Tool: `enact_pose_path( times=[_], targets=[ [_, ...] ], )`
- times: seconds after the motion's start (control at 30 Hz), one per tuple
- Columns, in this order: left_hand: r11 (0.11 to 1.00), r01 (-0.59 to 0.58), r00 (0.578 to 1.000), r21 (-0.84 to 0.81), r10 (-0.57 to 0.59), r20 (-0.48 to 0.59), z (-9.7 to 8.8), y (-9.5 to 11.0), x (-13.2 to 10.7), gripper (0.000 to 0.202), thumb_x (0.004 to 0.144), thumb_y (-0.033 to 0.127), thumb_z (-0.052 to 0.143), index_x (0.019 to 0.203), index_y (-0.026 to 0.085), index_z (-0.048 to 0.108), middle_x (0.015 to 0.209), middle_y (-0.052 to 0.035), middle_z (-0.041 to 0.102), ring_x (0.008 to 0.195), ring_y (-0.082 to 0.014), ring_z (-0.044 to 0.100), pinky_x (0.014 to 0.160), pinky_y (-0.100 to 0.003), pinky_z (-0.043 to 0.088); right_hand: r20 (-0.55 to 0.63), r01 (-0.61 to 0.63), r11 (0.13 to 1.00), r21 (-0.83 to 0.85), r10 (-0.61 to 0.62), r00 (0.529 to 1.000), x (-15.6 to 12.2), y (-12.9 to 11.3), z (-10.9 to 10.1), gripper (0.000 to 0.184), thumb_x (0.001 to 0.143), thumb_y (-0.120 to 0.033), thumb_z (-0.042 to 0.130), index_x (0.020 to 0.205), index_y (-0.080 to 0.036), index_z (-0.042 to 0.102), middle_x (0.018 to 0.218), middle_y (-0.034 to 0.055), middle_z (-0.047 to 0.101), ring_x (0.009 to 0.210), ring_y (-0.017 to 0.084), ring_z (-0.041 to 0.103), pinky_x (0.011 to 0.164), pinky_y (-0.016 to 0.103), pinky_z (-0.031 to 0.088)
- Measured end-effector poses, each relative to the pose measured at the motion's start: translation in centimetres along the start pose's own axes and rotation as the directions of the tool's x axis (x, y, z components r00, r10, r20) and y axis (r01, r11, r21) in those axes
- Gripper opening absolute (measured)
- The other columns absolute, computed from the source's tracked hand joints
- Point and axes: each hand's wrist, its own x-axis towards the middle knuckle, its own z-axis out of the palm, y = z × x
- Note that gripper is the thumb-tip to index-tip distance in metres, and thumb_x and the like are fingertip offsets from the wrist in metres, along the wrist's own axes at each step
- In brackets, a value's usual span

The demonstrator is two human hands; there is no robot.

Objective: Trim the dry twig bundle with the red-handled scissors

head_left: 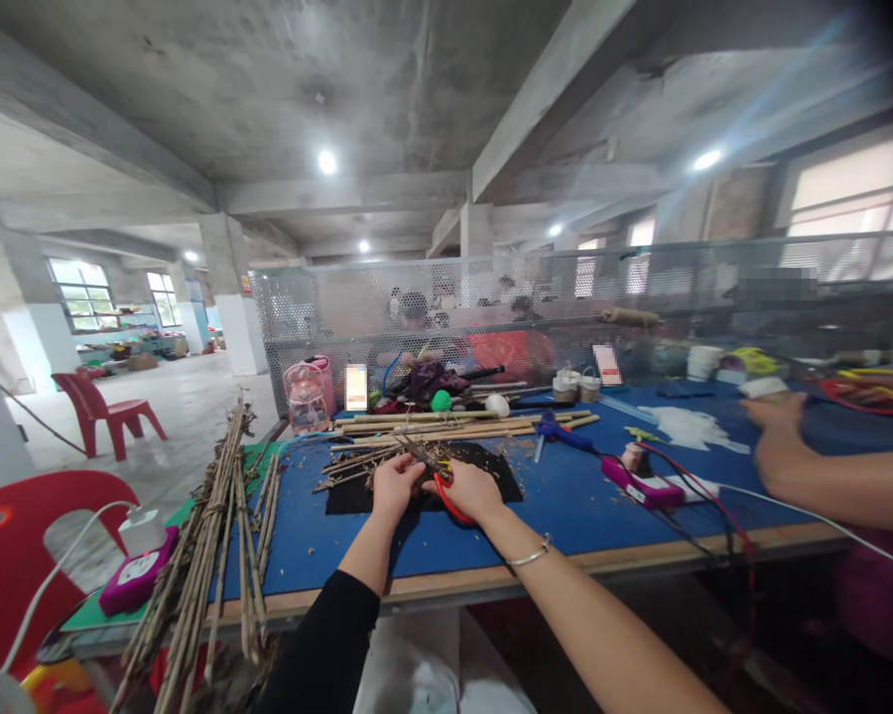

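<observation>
My right hand (474, 492) is closed around red-handled pruning shears (452, 504), whose blades point up and to the left over a black mat (502, 474). Close beside it, my left hand (394, 486) is closed with fingertips pinched near the blades, apparently on a thin twig; most of that piece is hidden by the fingers. Cut twigs (346, 468) and dry plant crumbs lie on the mat around both hands. Behind them, longer sticks (446, 428) run across the table.
A bundle of long sticks (212, 516) leans over the table's left end. To the right are a blue glue gun (566, 433), a purple power strip (640, 484) and cables. A co-worker's arm (826, 476) reaches in from the right. A perforated metal screen (432, 297) stands behind.
</observation>
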Motion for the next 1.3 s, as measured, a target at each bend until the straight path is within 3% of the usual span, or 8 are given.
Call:
enact_pose_path(
  times=[0.13,0.3,0.5,0.67,0.8,0.93,1.13,1.3],
  targets=[
    [0.999,-0.021,0.997,0.041,0.024,-0.077,-0.1,0.0,0.1,0.044,0.055,0.034,0.072,0.09,0.009,0.064,0.049,0.0028,0.053,0.04,-0.0055,0.04,0.04,-0.018,0.032,-0.06,-0.008,1.0,-0.017,0.007,0.998,0.0,0.1,-0.1,0.057,0.069,-0.07,0.04,0.086,-0.019,0.059,0.085,0.0104,0.065,0.081,0.025,0.061,0.067,0.03,0.041],
    [0.99,-0.05,0.992,0.133,0.064,-0.108,-0.4,0.0,0.0,0.033,0.07,0.043,0.055,0.076,0.012,0.063,0.05,0.0024,0.05,0.039,-0.0066,0.04,0.038,-0.018,0.03,-0.087,0.015,1.0,-0.012,-0.016,0.996,-0.1,0.2,-0.2,0.051,0.07,-0.066,0.044,0.084,-0.02,0.06,0.088,0.0081,0.063,0.084,0.022,0.059,0.068,0.028,0.04],
    [0.99,-0.051,0.991,0.13,0.066,-0.114,-0.2,-0.2,0.2,0.024,0.076,0.036,0.047,0.074,0.015,0.057,0.053,0.002,0.051,0.039,-0.0065,0.039,0.039,-0.019,0.029,-0.152,0.039,0.999,-0.002,-0.038,0.988,0.1,0.3,0.1,0.049,0.068,-0.063,0.05,0.086,-0.018,0.057,0.092,0.0089,0.06,0.09,0.022,0.054,0.071,0.028,0.039],
    [0.998,0.008,0.999,-0.065,-0.012,-0.051,0.2,-0.1,0.2,0.018,0.074,0.024,0.052,0.089,0.016,0.052,0.065,0.0007,0.055,0.051,-0.0089,0.052,0.045,-0.019,0.039,-0.203,0.061,0.998,-0.021,-0.064,0.977,0.2,0.3,0.4,0.056,0.066,-0.066,0.049,0.091,-0.016,0.054,0.094,0.0108,0.058,0.089,0.024,0.051,0.071,0.031,0.037],
    [0.987,0.056,0.998,-0.152,-0.055,0.015,0.4,0.3,-0.1,0.019,0.069,0.024,0.059,0.084,0.016,0.05,0.073,-0.0022,0.06,0.06,-0.0115,0.058,0.053,-0.022,0.045,-0.196,0.096,0.995,-0.021,-0.098,0.976,0.1,0.2,0.5,0.063,0.062,-0.068,0.051,0.098,-0.016,0.052,0.101,0.0121,0.056,0.096,0.026,0.048,0.077,0.035,0.034],
    [0.986,0.038,0.998,-0.16,-0.03,0.055,0.4,0.2,-0.2,0.024,0.063,0.026,0.066,0.079,0.015,0.053,0.075,-0.0044,0.063,0.06,-0.0117,0.059,0.055,-0.022,0.045,-0.176,0.118,0.993,-0.007,-0.118,0.977,0.0,0.2,0.5,0.064,0.062,-0.066,0.054,0.103,-0.017,0.05,0.105,0.0118,0.054,0.1,0.026,0.046,0.08,0.036,0.032],
    [0.989,0.009,0.996,-0.144,0.005,0.092,0.6,0.0,-0.3,0.03,0.058,0.03,0.067,0.078,0.014,0.053,0.073,-0.0045,0.063,0.058,-0.0123,0.058,0.045,-0.019,0.041,-0.185,0.167,0.985,0.046,-0.156,0.97,0.0,0.1,0.3,0.059,0.063,-0.059,0.058,0.102,-0.015,0.05,0.103,0.0109,0.055,0.101,0.025,0.048,0.083,0.033,0.033],
    [0.994,0.02,0.997,-0.11,-0.012,0.079,0.7,0.0,-0.5,0.03,0.059,0.032,0.067,0.078,0.014,0.053,0.07,-0.0042,0.063,0.057,-0.0126,0.058,0.042,-0.018,0.04,-0.067,0.094,0.991,0.093,-0.088,0.994,-0.1,-0.2,-0.3,0.051,0.065,-0.058,0.057,0.093,-0.016,0.052,0.092,0.0084,0.06,0.09,0.024,0.056,0.076,0.029,0.038]
  ],
)
